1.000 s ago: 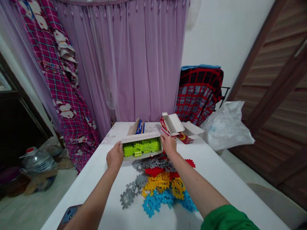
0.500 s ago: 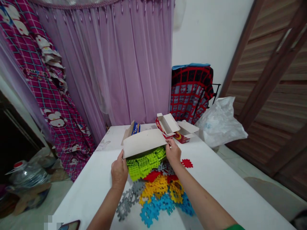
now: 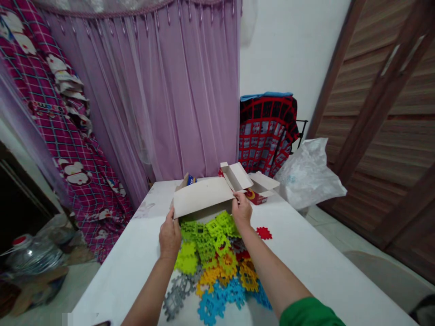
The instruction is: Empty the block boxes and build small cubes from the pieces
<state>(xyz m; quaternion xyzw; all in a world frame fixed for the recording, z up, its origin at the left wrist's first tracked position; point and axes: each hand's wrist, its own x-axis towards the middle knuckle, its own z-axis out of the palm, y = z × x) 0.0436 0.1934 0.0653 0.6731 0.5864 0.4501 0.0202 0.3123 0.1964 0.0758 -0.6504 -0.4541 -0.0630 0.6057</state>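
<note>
Both my hands grip a cardboard box (image 3: 204,195) with a pale flap, tipped toward me over the table. My left hand (image 3: 170,235) is closed on its left edge, and my right hand (image 3: 242,209) pinches its right edge. Lime-green plastic interlocking pieces (image 3: 204,237) lie spilled below the box's opening. Under and in front of them are yellow pieces (image 3: 249,275), blue pieces (image 3: 220,299) and grey pieces (image 3: 174,302). One red piece (image 3: 264,233) lies apart, right of my right hand. The inside of the box is mostly hidden from view.
Behind stand an opened box (image 3: 239,176), a red box (image 3: 256,198) and a blue box (image 3: 190,179), all on the white table (image 3: 306,267). A white plastic bag (image 3: 307,174) is beyond the right edge. Purple curtains (image 3: 197,90) hang behind.
The green pieces, stacked at the box's mouth before, have slid out and spread over the pile toward me. Both hands still hold the box, and more of its inside shows.
</note>
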